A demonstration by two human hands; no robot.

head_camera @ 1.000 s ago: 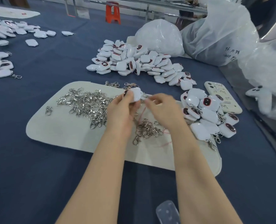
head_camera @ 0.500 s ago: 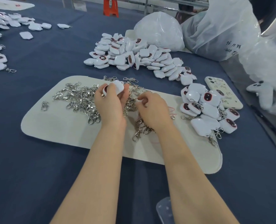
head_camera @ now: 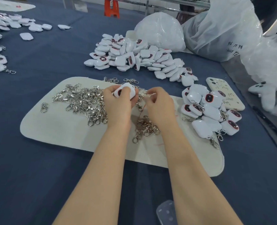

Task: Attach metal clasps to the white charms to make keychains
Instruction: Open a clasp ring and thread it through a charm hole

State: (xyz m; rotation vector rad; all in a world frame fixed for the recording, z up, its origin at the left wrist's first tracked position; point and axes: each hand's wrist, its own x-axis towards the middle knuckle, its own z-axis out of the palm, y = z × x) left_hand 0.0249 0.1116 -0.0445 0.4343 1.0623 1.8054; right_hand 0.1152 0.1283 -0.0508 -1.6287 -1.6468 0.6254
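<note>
Head view: left hand (head_camera: 118, 105) grips charm (head_camera: 126, 91) near far edge of mat (head_camera: 53, 129).

Worktop (head_camera: 37, 176): carries all items.
- Mat (head_camera: 53, 127): centre, near edge towards the person.
- Large clasp pile (head_camera: 84, 101): on the mat's left half, with one stray clasp (head_camera: 44, 107) apart at its left.
- Small clasp cluster (head_camera: 145, 127): mid-mat, between the forearms.
- Hands: above the mat's rear middle. The left hand (head_camera: 118, 104) holds a charm (head_camera: 126, 91). The right hand (head_camera: 159, 106) is just right of it; what its fingertips hold cannot be made out.
- Loose charm heap (head_camera: 134, 57): behind the mat.
- Clasped charms (head_camera: 207, 111): across the mat's right end.
- Phone (head_camera: 228, 98): touching that group, on its right.
- Bags (head_camera: 223, 33): rear right, behind the heap.
- Further charms (head_camera: 8, 25): far left rear.
</note>
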